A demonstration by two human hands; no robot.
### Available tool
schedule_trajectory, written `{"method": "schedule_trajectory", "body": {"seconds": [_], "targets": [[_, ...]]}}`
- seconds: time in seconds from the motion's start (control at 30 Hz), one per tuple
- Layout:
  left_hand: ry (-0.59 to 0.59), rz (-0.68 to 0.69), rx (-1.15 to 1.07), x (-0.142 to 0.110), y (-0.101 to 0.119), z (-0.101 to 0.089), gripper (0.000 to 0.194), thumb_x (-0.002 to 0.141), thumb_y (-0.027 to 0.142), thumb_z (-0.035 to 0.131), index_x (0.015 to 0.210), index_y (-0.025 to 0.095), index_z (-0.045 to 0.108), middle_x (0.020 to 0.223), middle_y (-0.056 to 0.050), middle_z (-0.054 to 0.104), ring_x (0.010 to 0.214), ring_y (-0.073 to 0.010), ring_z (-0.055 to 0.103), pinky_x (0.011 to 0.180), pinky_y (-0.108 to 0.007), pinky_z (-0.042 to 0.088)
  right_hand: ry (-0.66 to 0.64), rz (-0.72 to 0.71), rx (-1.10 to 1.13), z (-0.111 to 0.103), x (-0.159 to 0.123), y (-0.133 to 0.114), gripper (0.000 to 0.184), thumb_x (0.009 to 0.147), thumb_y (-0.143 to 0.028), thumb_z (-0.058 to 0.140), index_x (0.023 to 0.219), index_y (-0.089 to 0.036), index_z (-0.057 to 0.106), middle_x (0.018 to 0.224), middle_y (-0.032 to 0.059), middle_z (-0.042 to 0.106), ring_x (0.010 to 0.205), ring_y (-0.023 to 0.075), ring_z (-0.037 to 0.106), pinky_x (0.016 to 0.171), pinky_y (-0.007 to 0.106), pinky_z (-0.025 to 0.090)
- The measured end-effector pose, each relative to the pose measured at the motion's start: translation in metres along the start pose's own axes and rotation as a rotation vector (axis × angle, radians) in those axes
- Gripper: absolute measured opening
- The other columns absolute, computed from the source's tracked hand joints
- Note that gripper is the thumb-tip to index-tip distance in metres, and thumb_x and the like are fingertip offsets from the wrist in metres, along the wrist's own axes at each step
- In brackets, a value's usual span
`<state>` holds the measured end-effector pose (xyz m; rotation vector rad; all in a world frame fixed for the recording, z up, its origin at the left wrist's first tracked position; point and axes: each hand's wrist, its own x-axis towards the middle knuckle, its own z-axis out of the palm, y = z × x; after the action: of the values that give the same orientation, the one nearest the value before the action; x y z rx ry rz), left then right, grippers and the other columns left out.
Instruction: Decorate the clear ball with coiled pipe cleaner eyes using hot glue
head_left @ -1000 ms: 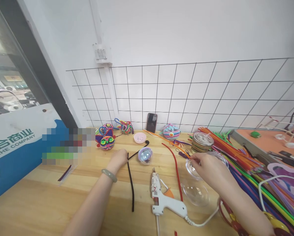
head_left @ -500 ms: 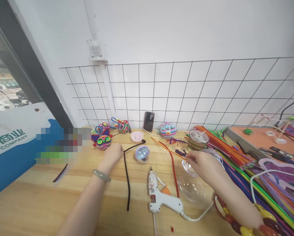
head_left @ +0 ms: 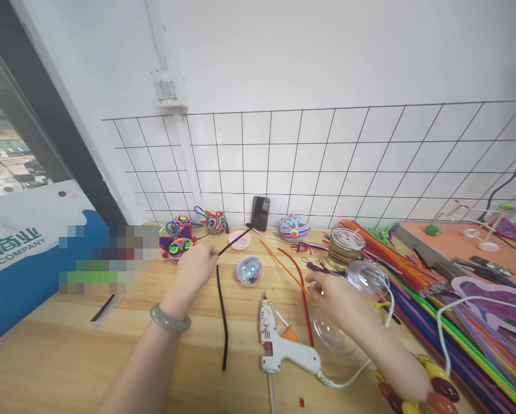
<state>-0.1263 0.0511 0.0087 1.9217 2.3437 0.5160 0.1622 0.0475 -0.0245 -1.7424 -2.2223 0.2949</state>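
Note:
My left hand (head_left: 196,268), closed in a pinch, holds a black pipe cleaner (head_left: 234,240) with a small curled far end. It slants up across a small pink bowl (head_left: 241,241). Below that hand, a second black pipe cleaner (head_left: 222,322) lies on the wooden table. My right hand (head_left: 333,293) has its bent fingers at the near end of an orange pipe cleaner (head_left: 281,265); the exact grip is partly hidden. A red pipe cleaner (head_left: 304,287) runs just left of those fingers. Between my hands sits an iridescent clear dome (head_left: 248,270).
A white glue gun (head_left: 279,342) lies in front, its cord trailing right. Clear plastic domes (head_left: 333,333) and a lidded jar (head_left: 346,246) stand right, beside bundled pipe cleaners (head_left: 447,345). Colourful wrapped ornaments (head_left: 180,244) and a phone (head_left: 260,213) are along the back.
My left hand has raised the black pipe cleaner's curled end up and away over the bowl. My right hand has moved left, and the orange pipe cleaner's near end has swung left and nearer.

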Motion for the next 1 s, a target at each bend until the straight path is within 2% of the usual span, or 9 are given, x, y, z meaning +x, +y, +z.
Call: {"method": "schedule_trajectory", "body": {"seconds": [0.13, 0.23, 0.33, 0.4, 0.47, 0.53, 0.7, 0.9, 1.0], "targets": [[0.021, 0.064, -0.153, -0.011, 0.014, -0.011, 0.022, 0.077, 0.025, 0.047, 0.083, 0.018, 0.067, 0.084, -0.005, 0.071, 0.078, -0.0191, 0.064, 0.066, -0.026, 0.043, -0.029, -0.067, 0.111, -0.001, -0.002, -0.002, 0.027, 0.082, -0.027, 0.047, 0.099, -0.018, 0.065, 0.085, 0.0079, 0.071, 0.079, 0.0241, 0.065, 0.066, 0.031, 0.044], [0.033, 0.146, -0.494, -0.022, 0.029, -0.013, 0.019, 0.076, 0.026, 0.052, 0.081, 0.016, 0.067, 0.079, -0.005, 0.07, 0.072, -0.0188, 0.064, 0.065, -0.027, 0.045, -0.018, -0.099, 0.299, -0.006, -0.002, -0.005, 0.037, 0.085, -0.036, 0.045, 0.112, -0.016, 0.059, 0.083, 0.0062, 0.069, 0.076, 0.021, 0.064, 0.068, 0.031, 0.046], [0.026, 0.172, -0.713, -0.035, 0.047, -0.007, 0.016, 0.074, 0.025, 0.055, 0.078, 0.015, 0.066, 0.078, -0.005, 0.07, 0.071, -0.018, 0.063, 0.065, -0.027, 0.046, 0.023, -0.042, 0.731, -0.014, -0.003, -0.007, 0.054, 0.084, -0.044, 0.049, 0.128, -0.013, 0.045, 0.085, 0.0062, 0.068, 0.066, 0.0185, 0.062, 0.066, 0.033, 0.047], [-0.016, 0.213, -0.773, -0.044, 0.059, 0.001, 0.016, 0.074, 0.025, 0.055, 0.079, 0.015, 0.067, 0.076, -0.005, 0.07, 0.069, -0.017, 0.062, 0.064, -0.026, 0.045, 0.079, 0.041, 1.044, -0.02, -0.004, -0.008, 0.062, 0.081, -0.045, 0.056, 0.133, -0.017, 0.038, 0.096, 0.0082, 0.067, 0.062, 0.0165, 0.061, 0.063, 0.033, 0.048], [-0.057, 0.287, -0.802, -0.055, 0.069, 0.009, 0.016, 0.076, 0.024, 0.053, 0.079, 0.016, 0.067, 0.074, -0.004, 0.068, 0.068, -0.0156, 0.061, 0.062, -0.025, 0.045, 0.159, 0.09, 1.294, -0.028, -0.006, -0.007, 0.062, 0.078, -0.044, 0.06, 0.132, -0.021, 0.039, 0.105, 0.0099, 0.065, 0.062, 0.0149, 0.06, 0.06, 0.031, 0.048], [-0.044, 0.344, -0.789, -0.065, 0.077, 0.016, 0.014, 0.075, 0.022, 0.053, 0.076, 0.016, 0.066, 0.071, -0.003, 0.067, 0.066, -0.014, 0.059, 0.061, -0.024, 0.044, 0.239, 0.078, 1.439, -0.035, -0.007, -0.004, 0.052, 0.079, -0.043, 0.061, 0.124, -0.023, 0.047, 0.107, 0.0097, 0.065, 0.06, 0.0129, 0.059, 0.056, 0.028, 0.048], [-0.081, 0.447, -0.665, -0.087, 0.092, 0.023, 0.016, 0.075, 0.016, 0.05, 0.074, 0.017, 0.066, 0.07, -0.002, 0.066, 0.068, -0.0139, 0.058, 0.063, -0.024, 0.042, 0.376, 0.007, 1.514, -0.049, -0.006, 0.006, 0.027, 0.083, -0.04, 0.056, 0.103, -0.022, 0.06, 0.1, 0.0078, 0.065, 0.054, 0.0102, 0.053, 0.047, 0.025, 0.045], [-0.147, 0.51, -0.58, -0.099, 0.101, 0.034, 0.016, 0.075, 0.017, 0.051, 0.074, 0.019, 0.067, 0.072, -0.003, 0.067, 0.069, -0.0154, 0.058, 0.065, -0.026, 0.039, 0.549, -0.036, 1.476, -0.054, -0.011, 0.003, 0.013, 0.083, -0.033, 0.058, 0.087, -0.021, 0.063, 0.078, 0.0001, 0.059, 0.053, 0.0074, 0.043, 0.047, 0.02, 0.039], [-0.198, 0.53, -0.557, -0.101, 0.102, 0.041, 0.013, 0.074, 0.02, 0.054, 0.073, 0.021, 0.067, 0.071, -0.002, 0.068, 0.067, -0.0158, 0.058, 0.062, -0.026, 0.038, 0.551, 0.002, 1.374, -0.055, -0.018, -0.004, 0.014, 0.084, -0.035, 0.056, 0.085, -0.023, 0.062, 0.075, -0.0003, 0.056, 0.053, 0.0089, 0.04, 0.05, 0.023, 0.037]]}}
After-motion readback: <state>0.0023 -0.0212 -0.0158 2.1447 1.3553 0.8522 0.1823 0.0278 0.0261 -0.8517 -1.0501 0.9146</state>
